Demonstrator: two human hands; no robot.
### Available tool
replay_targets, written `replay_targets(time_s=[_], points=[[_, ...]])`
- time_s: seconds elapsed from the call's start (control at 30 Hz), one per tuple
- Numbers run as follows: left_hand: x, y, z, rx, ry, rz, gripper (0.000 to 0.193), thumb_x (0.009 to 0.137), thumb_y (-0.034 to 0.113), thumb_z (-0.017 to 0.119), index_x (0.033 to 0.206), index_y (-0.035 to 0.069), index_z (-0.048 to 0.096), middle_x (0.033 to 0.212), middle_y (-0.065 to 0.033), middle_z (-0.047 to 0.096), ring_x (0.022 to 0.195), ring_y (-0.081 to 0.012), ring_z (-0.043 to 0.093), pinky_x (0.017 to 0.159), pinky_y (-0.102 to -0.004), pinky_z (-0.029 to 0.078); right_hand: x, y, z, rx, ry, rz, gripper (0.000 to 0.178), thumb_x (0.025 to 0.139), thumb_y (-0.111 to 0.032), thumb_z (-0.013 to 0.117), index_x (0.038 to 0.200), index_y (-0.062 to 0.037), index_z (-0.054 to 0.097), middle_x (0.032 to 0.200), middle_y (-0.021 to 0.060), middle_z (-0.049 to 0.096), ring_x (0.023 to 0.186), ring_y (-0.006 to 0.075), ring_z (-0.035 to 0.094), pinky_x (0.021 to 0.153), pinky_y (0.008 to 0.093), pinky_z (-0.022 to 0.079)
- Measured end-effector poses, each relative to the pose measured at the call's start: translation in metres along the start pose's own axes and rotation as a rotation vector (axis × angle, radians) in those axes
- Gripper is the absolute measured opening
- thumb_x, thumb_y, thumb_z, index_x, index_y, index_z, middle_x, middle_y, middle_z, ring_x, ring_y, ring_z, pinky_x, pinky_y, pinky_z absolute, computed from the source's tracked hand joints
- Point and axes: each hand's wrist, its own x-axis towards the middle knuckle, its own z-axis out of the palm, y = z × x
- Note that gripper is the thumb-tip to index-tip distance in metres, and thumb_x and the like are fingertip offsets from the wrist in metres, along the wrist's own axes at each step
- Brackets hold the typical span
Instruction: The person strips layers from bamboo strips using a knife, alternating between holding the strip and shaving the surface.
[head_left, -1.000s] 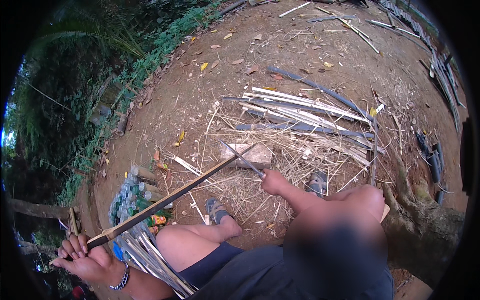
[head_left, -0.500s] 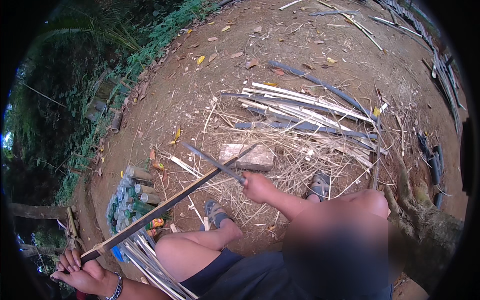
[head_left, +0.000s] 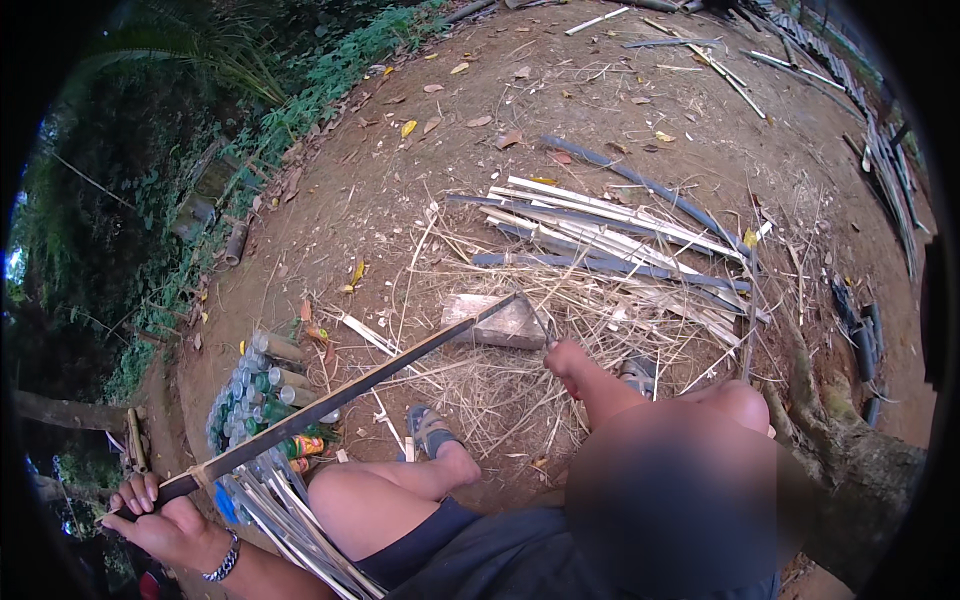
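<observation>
My left hand (head_left: 165,520) is closed around the near end of a long, dark-faced bamboo strip (head_left: 350,398), far out at the lower left. The strip slants up to the right, and its far end lies over a wooden block (head_left: 512,328) on the ground. Gripped in my right hand (head_left: 575,370) is a knife (head_left: 541,324); its handle is mostly hidden by the fingers. Its blade looks narrow from here and points up toward the strip's far tip. Whether the edge touches the strip I cannot tell.
Split bamboo strips (head_left: 620,240) lie piled beyond the block, among fibre shavings (head_left: 490,400). Bottles (head_left: 262,385) cluster left of my sandalled foot. A strip bundle (head_left: 290,535) rests beside my left leg. A tree trunk (head_left: 870,490) stands at the right.
My right hand has shifted right, carrying the knife from across the strip's middle-far part to its far tip. The blade has turned from pointing left to pointing away. My left hand keeps its hold.
</observation>
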Motion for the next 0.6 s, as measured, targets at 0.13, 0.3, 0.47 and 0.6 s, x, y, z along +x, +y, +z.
replay_targets(time_s=[0.13,0.3,0.47,0.6], points=[[-0.024,-0.003,0.030,-0.096,-0.115,-0.050,0.062,0.100,0.054,0.022,0.101,-0.001,0.049,0.077,-0.0067,0.039,0.072,-0.0190,0.039,0.070,-0.0337,0.038,-0.015,-0.002,0.029,0.110,-0.006,-0.054,0.030,0.081,-0.024,0.060,0.100,-0.0007,0.063,0.090,0.0236,0.065,0.088,0.0391,0.063,0.077,0.0433,0.050],[-0.030,-0.001,0.019,-0.178,-0.168,-0.005,0.048,0.097,0.052,0.040,0.091,0.005,0.048,0.086,-0.0061,0.043,0.083,-0.0203,0.043,0.081,-0.0374,0.040,-0.120,-0.072,0.024,0.224,0.037,-0.272,0.032,0.084,-0.022,0.058,0.109,-0.0023,0.058,0.098,0.0251,0.064,0.094,0.0413,0.062,0.082,0.0475,0.048],[-0.061,-0.013,0.031,-0.270,-0.222,0.039,0.043,0.091,0.052,0.056,0.083,0.010,0.049,0.070,0.0012,0.042,0.060,-0.0103,0.042,0.057,-0.0259,0.038,-0.224,-0.139,-0.007,0.199,-0.126,-0.530,0.026,0.083,-0.019,0.057,0.104,-0.0031,0.055,0.092,0.0236,0.064,0.090,0.0420,0.062,0.078,0.0498,0.048],[-0.084,0.002,0.052,-0.264,-0.083,0.097,0.047,0.090,0.056,0.054,0.081,0.011,0.047,0.058,0.0035,0.033,0.045,-0.0062,0.032,0.042,-0.0194,0.026,-0.269,-0.167,0.002,0.254,-0.119,-0.751,0.020,0.080,-0.013,0.058,0.096,-0.0028,0.053,0.081,0.0223,0.063,0.080,0.0428,0.062,0.072,0.0500,0.048]])
